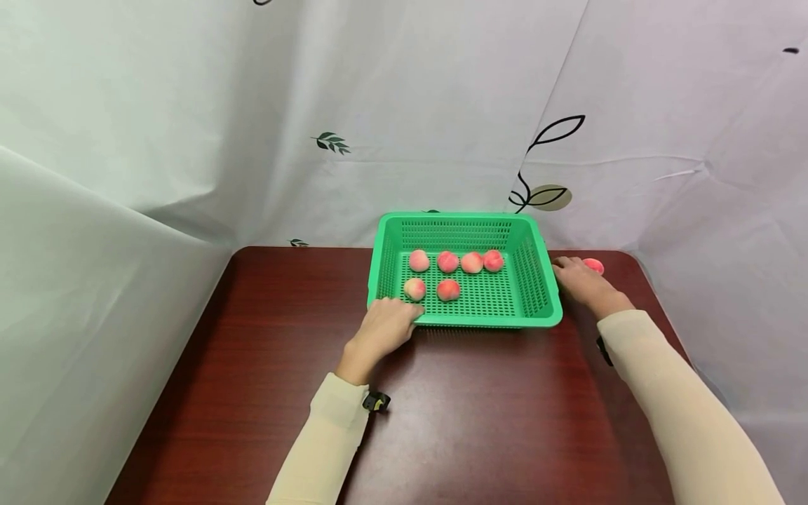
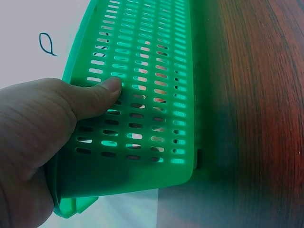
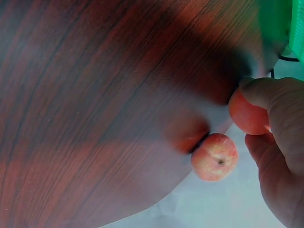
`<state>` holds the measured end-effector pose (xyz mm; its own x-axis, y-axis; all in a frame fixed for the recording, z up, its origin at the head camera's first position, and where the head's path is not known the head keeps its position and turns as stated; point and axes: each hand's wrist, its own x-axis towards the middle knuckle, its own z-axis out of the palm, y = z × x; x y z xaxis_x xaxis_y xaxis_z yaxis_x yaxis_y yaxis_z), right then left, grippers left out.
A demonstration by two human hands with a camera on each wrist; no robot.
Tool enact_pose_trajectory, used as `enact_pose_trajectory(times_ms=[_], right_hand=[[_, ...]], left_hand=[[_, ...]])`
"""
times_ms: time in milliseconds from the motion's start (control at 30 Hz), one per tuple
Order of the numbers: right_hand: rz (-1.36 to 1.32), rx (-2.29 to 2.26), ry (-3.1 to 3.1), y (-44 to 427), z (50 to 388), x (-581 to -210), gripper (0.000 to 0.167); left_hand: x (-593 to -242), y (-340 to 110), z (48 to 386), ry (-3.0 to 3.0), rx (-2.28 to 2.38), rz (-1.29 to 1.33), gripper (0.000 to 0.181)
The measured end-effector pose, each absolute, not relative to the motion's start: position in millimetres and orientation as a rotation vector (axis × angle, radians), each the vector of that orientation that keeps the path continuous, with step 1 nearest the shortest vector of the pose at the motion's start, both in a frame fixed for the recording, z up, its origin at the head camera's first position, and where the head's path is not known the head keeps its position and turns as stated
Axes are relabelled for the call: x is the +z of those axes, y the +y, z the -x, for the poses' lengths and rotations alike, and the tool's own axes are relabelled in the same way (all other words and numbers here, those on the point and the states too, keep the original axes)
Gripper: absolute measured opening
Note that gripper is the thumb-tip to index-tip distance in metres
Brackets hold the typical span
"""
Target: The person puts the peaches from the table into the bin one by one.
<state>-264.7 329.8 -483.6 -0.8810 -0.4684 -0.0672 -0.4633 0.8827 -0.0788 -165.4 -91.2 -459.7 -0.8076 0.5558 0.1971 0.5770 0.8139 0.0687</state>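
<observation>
A green plastic basket [image 1: 467,319] stands at the far side of the table with several pink-red peaches [image 1: 448,290] spread over its floor. My left hand [image 1: 388,326] grips its near left rim; in the left wrist view the thumb [image 2: 102,97] lies against the perforated outer wall. Just right of the basket is my right hand [image 1: 581,284]. In the right wrist view, that hand pinches one peach [image 3: 248,115] between thumb and fingers, close to the tabletop. Beside it another peach [image 3: 214,157] sits on the table, apart from the hand.
The dark red wooden table [image 1: 284,421] has rounded far corners. Pale sheeting [image 1: 410,105] with leaf prints hangs behind it and along both sides. A thin black cord [image 3: 288,59] shows near the basket in the right wrist view.
</observation>
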Motion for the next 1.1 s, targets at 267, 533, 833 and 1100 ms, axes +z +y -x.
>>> enact_pose_trajectory(times_ms=[267, 533, 833, 1100], right_hand=[[0.746, -0.074, 2.969, 330, 265, -482, 0.026], [0.84, -0.019, 2.975, 332, 268, -480, 0.017], [0.873, -0.097, 3.001, 331, 266, -472, 0.021], [0.829, -0.368, 3.08, 332, 254, -460, 0.023]], left_hand=[[-460, -91, 165, -2.834, -0.183, 0.883, 0.031], [-457, -90, 166, -2.826, -0.184, 0.893, 0.032], [-457, -91, 165, -2.819, -0.183, 0.893, 0.031], [-460, -91, 165, -2.792, -0.182, 0.903, 0.032]])
